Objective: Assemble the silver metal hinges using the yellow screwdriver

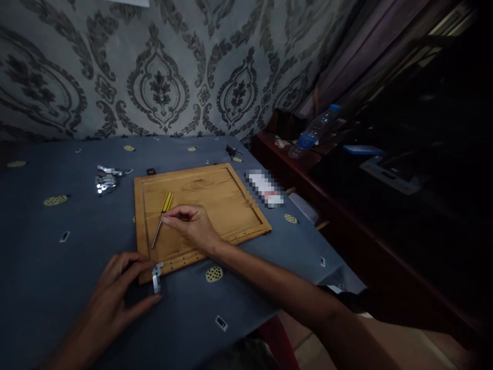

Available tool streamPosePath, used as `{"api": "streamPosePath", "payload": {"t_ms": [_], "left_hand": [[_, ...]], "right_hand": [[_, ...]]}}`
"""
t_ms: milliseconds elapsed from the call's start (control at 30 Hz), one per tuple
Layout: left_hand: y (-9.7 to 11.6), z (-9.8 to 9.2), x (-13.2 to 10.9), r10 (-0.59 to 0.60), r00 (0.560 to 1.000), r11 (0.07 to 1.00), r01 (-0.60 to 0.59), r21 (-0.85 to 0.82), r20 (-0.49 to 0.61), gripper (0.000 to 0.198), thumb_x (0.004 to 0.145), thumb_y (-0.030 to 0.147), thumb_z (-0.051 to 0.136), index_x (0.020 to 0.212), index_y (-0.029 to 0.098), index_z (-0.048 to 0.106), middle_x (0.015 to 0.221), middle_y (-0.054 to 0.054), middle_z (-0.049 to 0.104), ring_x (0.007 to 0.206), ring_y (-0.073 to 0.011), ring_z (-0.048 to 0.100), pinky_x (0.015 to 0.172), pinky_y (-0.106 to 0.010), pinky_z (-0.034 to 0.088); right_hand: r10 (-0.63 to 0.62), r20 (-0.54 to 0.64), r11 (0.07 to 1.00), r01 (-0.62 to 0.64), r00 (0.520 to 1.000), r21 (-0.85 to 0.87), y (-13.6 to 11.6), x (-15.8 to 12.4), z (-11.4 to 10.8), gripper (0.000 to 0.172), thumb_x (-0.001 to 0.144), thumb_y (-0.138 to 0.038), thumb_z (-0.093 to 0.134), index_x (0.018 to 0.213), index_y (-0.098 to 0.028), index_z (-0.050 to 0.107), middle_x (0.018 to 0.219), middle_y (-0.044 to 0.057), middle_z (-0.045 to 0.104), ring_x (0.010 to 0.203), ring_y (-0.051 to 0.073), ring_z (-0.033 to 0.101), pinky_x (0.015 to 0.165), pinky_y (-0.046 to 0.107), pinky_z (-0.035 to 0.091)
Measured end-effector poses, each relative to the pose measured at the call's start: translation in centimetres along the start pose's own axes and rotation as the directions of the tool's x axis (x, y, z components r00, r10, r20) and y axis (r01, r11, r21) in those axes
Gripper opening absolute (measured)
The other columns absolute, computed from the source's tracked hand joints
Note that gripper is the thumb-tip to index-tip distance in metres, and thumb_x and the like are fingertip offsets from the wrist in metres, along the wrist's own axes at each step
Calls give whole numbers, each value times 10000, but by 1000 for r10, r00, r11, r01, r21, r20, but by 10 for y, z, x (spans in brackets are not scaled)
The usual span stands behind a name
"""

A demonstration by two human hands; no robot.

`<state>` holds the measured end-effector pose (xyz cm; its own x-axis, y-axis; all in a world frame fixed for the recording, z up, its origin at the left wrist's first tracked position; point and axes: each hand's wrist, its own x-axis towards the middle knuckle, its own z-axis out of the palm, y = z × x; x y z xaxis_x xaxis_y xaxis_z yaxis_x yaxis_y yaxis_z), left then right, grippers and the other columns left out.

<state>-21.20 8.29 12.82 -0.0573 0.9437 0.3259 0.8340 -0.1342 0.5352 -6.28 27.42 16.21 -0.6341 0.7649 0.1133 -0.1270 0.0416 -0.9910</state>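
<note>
A wooden panel (215, 195) lies flat on the blue tablecloth (57, 257). On its left part rests a screwdriver (162, 218) with a yellow and black handle. My right hand (190, 226) lies on the panel with its fingertips pinched together right by the screwdriver's shaft; what they pinch is too small to make out. My left hand (111, 300) holds a small metal hinge (156, 277) against the panel's near left corner, between thumb and fingers.
A pile of metal hinges (106, 181) lies left of the panel. A dark clip (233, 151) sits at the table's far edge. A plastic bottle (314, 132) lies on a dark shelf to the right. The patterned wall stands behind the table.
</note>
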Motion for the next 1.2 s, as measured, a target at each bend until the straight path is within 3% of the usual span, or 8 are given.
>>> {"api": "streamPosePath", "payload": {"t_ms": [100,267,367,467,600,833,933,1200], "left_hand": [[10,-7,3,-34,999,999,34,-5,35,366,955,557,685,1198,286,720,1141,-55,656,1083,-262,625,925,-374,559],[20,-16,11,-35,994,999,39,-38,103,354,967,502,712,1189,226,703,1161,-64,635,1072,-239,583,954,-377,523],[20,-18,13,-63,988,997,68,-32,142,397,921,503,776,1187,218,700,1174,-68,634,1082,-244,575,959,-385,513],[20,-17,13,-64,987,997,70,-38,151,443,906,523,790,1219,226,693,1183,-67,630,1086,-244,571,968,-388,504],[22,-17,12,-55,988,996,64,-57,144,444,919,559,765,1206,227,694,1178,-63,626,1074,-235,563,997,-395,487],[23,-19,13,0,993,997,10,-80,122,463,976,568,691,1229,182,664,1139,-70,608,1049,-225,543,972,-364,492],[24,-19,13,8,993,997,1,-81,119,454,978,555,695,1237,184,656,1152,-70,606,1061,-227,543,983,-371,493],[25,-19,14,-32,988,998,39,-42,154,451,965,551,717,1258,213,658,1173,-66,612,1083,-237,548,990,-388,503]], "right_hand": [[20,-6,1000,-19,1000,7,1,-14,-8,246,753,-456,855,797,-219,805,819,4,804,717,124,696,681,254,575],[82,20,995,-83,996,59,8,-25,-15,161,758,-364,862,829,-223,829,624,-45,701,500,67,521,475,199,423],[74,40,996,-75,996,41,6,-29,-16,127,754,-319,886,844,-245,836,756,-14,780,612,92,639,562,215,516],[-10,88,994,19,996,-104,2,-38,-13,96,814,-317,855,872,-243,836,845,23,820,741,151,745,686,275,611],[-82,223,967,132,971,-219,0,-50,-7,70,906,-303,782,925,-245,816,859,24,823,769,162,772,709,279,628],[-231,456,801,434,860,-413,0,-55,-6,100,1013,-234,668,984,-225,763,896,30,801,824,162,760,775,294,609],[-284,500,751,514,818,-415,1,-55,-7,102,1020,-201,653,1003,-224,751,878,29,784,828,163,744,767,299,598],[-310,552,636,600,774,-485,3,-58,-4,136,1051,-198,596,995,-225,717,845,41,753,782,174,694,704,310,566]]}}
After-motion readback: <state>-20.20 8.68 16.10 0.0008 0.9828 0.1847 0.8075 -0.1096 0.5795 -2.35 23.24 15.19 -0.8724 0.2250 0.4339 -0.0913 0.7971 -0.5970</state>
